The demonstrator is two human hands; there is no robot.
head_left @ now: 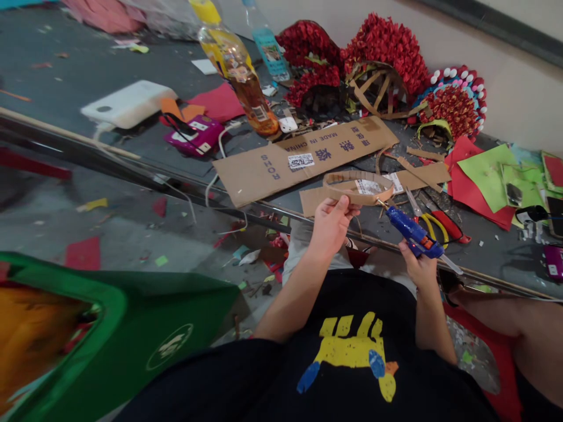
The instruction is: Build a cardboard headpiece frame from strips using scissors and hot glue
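Note:
My left hand (331,227) pinches the near rim of a cardboard ring (336,194), a thin strip bent into an oval loop. My right hand (417,266) grips a blue hot glue gun (407,228) by its handle. The gun's nozzle points up and left, at or very near the ring's right end; whether they touch, I cannot tell. A clear glue stick (452,264) juts from the back of the gun. Beyond the ring lies a flat printed cardboard piece (281,161). Scissors with yellow handles (433,225) rest just past the gun.
Bottles (253,99) stand behind the cardboard. Red petal-covered shapes (382,47) lean by the wall. A white power adapter (127,104) with a cable sits left, coloured sheets (484,176) right. A green bin (176,310) stands lower left. Another person's leg (492,313) is close on the right.

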